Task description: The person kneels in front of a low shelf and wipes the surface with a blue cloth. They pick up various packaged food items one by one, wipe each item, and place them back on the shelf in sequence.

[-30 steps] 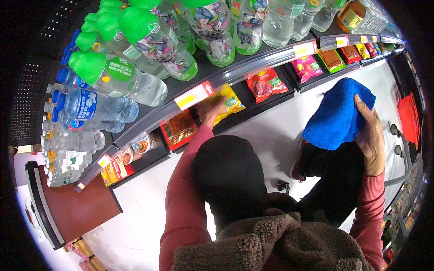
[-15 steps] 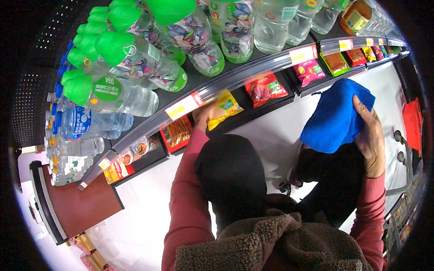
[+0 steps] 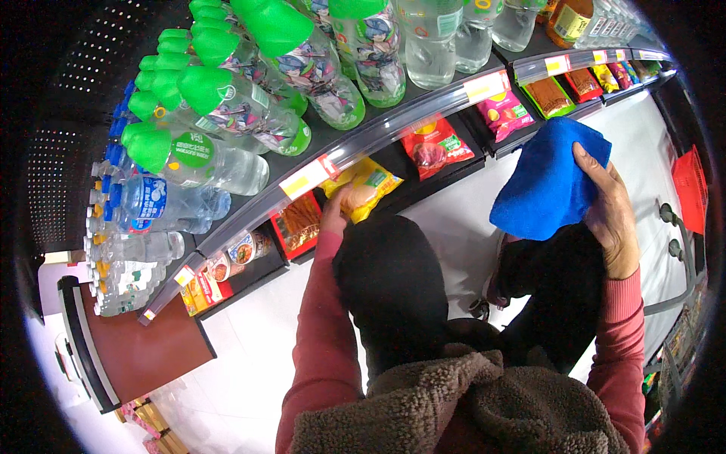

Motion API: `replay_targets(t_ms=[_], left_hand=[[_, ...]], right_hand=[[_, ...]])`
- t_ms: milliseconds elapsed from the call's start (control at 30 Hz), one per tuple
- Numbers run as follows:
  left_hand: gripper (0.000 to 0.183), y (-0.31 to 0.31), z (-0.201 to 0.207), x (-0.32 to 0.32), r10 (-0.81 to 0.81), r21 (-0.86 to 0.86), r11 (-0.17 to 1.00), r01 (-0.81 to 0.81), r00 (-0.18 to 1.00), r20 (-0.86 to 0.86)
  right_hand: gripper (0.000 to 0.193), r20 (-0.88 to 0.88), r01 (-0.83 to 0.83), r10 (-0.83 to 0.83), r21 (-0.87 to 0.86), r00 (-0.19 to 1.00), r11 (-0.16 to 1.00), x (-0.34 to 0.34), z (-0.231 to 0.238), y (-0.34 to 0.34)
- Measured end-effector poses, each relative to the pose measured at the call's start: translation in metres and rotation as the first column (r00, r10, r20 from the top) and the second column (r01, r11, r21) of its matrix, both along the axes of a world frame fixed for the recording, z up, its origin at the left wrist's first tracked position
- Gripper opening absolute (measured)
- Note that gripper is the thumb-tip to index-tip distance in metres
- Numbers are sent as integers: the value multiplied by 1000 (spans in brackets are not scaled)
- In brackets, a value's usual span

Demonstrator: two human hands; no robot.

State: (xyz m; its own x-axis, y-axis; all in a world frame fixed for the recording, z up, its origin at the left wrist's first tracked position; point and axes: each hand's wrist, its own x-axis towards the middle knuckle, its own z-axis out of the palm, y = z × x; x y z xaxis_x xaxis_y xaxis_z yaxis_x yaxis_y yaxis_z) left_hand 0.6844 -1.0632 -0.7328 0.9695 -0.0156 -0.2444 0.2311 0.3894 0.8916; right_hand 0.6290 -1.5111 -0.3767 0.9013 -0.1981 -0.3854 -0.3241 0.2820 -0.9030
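My left hand (image 3: 338, 209) reaches to the lower shelf, its fingers closed on the left side of a yellow snack bag (image 3: 369, 189); some fingertips are hidden. To the right of that bag lies a red snack bag (image 3: 433, 147), and to the left a red packet (image 3: 298, 225) with brown food pictured on it. Out over the floor on the right, my right hand (image 3: 611, 216) grips a blue cloth (image 3: 554, 181), thumb on top and the cloth hanging loosely toward the left.
Above the bags, a shelf edge (image 3: 378, 141) with price tags curves across. Green-capped water bottles (image 3: 225, 164) crowd the upper shelf. Pink (image 3: 503, 115) and green-edged packets (image 3: 549, 97) line the lower shelf's right. A brown panel (image 3: 155, 348) stands left; a red basket (image 3: 690, 189) is far right.
More of the yellow bag's left side shows now, above my left hand's fingers. The blue cloth and my right hand have shifted slightly left and up. The whole view has shifted a little.
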Motion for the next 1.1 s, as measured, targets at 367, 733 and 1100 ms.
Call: replay_targets(t_ms=[367, 733, 1100], left_hand=[[45, 54, 59, -133, 121, -182, 969, -170, 960, -252], [54, 50, 155, -286, 377, -145, 908, -393, 918, -125], [49, -74, 307, -254, 88, -78, 994, -78, 988, 127]], right_hand=[[44, 102, -108, 99, 87, 990, 990, -8, -1, 0], [44, 292, 50, -61, 44, 954, 998, -36, -2, 3], [36, 713, 88, 607, -671, 351, 736, -136, 16, 86]])
